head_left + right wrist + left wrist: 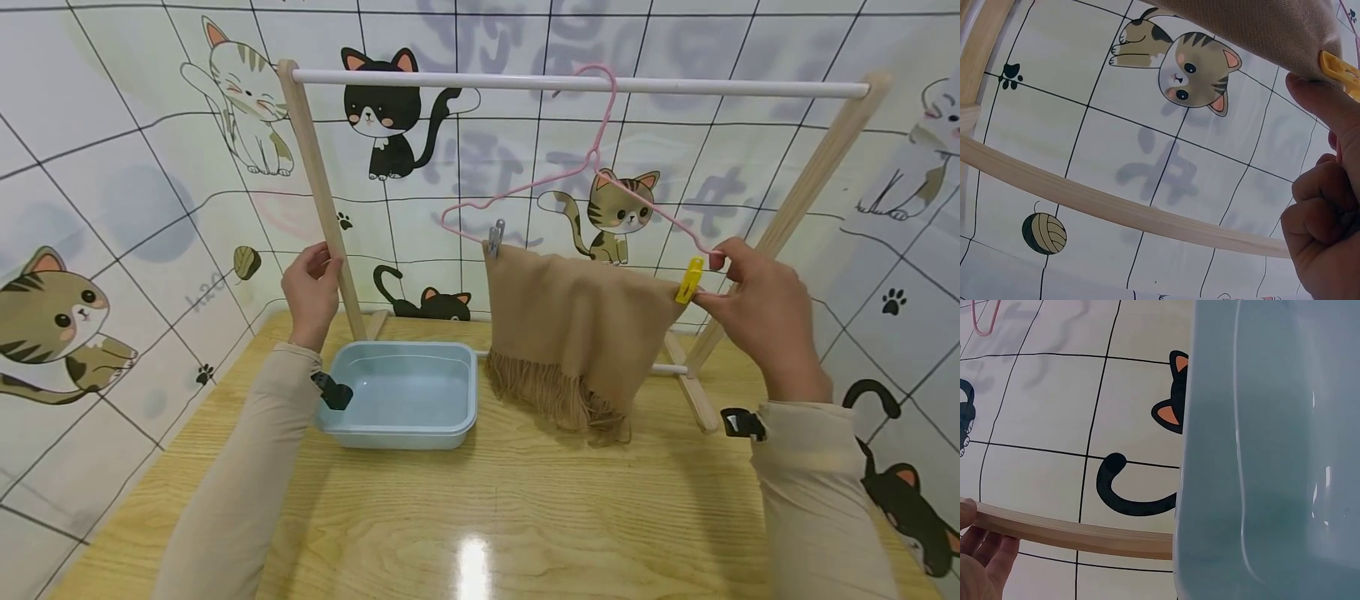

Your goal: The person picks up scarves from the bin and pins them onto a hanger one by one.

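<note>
A pink clothes hanger point(605, 117) hooks over the white rail point(465, 81) of a wooden rack, tilted lower on the right. From it hangs a tan fringed scarf point(577, 308), with a grey clothespin point(496, 237) at its left corner and a yellow clothespin point(689, 280) at its right. My right hand point(772, 308) holds the hanger's right end, thumb beside the yellow clothespin. My left hand point(310, 292) grips the rack's left wooden post point(324, 183), thumb on one side and fingers on the other in the left wrist view.
A light blue plastic basin point(397, 439) stands on the wood-grain table point(480, 508), in front of the left post. The rack's right post point(813, 183) rises beyond my right hand. Cat-printed walls point(495, 150) enclose the table at the back and sides.
</note>
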Available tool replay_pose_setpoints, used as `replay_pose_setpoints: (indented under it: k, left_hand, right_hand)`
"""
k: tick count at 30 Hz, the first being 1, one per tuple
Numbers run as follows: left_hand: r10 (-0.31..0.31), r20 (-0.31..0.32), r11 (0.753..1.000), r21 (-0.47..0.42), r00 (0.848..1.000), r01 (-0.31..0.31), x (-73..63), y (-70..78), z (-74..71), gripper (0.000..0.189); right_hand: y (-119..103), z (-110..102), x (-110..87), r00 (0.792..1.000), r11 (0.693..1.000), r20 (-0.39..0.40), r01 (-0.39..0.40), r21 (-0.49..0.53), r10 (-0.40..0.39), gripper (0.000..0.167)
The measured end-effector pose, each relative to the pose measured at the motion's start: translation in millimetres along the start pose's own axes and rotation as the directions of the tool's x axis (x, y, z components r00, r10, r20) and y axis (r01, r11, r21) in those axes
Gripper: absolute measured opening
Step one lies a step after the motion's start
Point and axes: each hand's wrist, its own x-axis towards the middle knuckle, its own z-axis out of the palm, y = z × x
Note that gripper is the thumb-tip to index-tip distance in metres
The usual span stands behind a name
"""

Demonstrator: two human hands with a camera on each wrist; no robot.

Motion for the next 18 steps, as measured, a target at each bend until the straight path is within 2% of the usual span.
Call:
replay_pose_setpoints:
  k: [6, 9, 14, 18]
  left_hand:
    - [-0.017, 0.018, 1.0, -0.008, 1.0, 0.017, -1.6, -1.4, -2.0, 0.036]
    - [-0.004, 0.033, 1.0, -0.01, 0.999, 0.004, -2.8, -1.3, -3.4, 0.037]
    - [0.044, 0.057, 0.999, 0.028, 0.997, -0.046, -11.8, 0.5, -10.7, 0.038]
    - [0.099, 0.09, 0.992, 0.063, 0.991, -0.105, -27.4, 10.3, -20.5, 0.042]
  right_hand:
    - [-2.1, 4.1, -5.3, 0.999, 0.999, 0.012, 0.03, -0.012, -0.03, 0.041]
    - [-3.0, 4.2, -7.8, 0.999, 0.999, 0.02, 0.039, -0.017, -0.039, 0.043]
    - [-2.6, 5.9, -17.5, 0.997, 0.998, 0.032, 0.068, -0.004, -0.068, 0.048]
    - [-3.7, 7.5, -29.8, 0.997, 0.997, 0.034, 0.068, 0.032, -0.069, 0.06]
